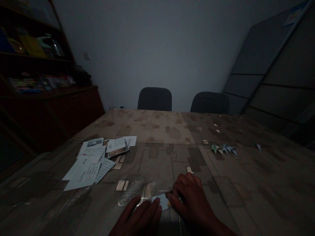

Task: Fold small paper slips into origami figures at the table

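Note:
A small pale piece of paper (162,200) lies on the table near its front edge, between my hands. My left hand (141,214) rests flat with its fingers stretched out, the fingertips touching the paper's left side. At the right side of the paper, my right hand (189,198) is curled, thumb and fingers pinched on its edge. The fingers partly cover the paper, so its full shape is hidden. Farther right on the table stand several small folded paper figures (225,149) in green and bluish tones, with one more folded figure (257,146) apart from them.
A loose pile of printed paper sheets and cards (88,164) lies on the left of the patterned tablecloth (159,164). Two dark chairs (154,98) stand behind the far edge. A dark cabinet (73,105) with shelves is at left, a panelled wardrobe (256,55) at right.

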`<state>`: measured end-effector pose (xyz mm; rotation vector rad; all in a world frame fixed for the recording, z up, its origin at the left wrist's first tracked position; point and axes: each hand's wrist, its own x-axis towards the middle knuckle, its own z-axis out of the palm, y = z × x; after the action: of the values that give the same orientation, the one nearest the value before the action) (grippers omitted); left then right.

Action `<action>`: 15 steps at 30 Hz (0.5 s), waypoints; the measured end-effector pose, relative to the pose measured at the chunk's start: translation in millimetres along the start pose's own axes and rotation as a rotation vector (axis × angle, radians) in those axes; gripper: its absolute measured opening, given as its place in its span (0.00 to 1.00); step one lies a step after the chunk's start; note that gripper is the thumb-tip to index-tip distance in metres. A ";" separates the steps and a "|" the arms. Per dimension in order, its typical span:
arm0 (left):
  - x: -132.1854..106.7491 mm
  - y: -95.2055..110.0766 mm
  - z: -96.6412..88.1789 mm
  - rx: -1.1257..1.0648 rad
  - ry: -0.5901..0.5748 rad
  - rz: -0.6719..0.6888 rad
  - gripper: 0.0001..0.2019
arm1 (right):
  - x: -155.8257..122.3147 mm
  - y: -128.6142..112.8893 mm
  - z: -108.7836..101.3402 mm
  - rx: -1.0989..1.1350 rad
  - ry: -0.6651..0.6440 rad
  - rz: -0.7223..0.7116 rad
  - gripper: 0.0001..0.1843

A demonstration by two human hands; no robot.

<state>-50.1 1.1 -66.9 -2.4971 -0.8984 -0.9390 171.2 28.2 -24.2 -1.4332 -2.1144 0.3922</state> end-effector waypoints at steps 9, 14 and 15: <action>2.7 -3.3 -9.7 0.118 -0.212 0.063 0.11 | 0.4 0.3 -1.3 -0.026 -0.011 -0.023 0.11; 2.6 -0.7 -8.5 0.117 -0.219 0.042 0.13 | 0.0 -3.0 -3.2 -0.051 -0.017 -0.027 0.10; 3.9 0.1 -10.2 0.122 -0.240 0.040 0.13 | 0.0 -3.1 -3.2 -0.056 -0.017 -0.030 0.10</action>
<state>-52.6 -2.3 -56.9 -2.5474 -0.9417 -0.5619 170.7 26.8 -20.0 -1.4325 -2.1731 0.3375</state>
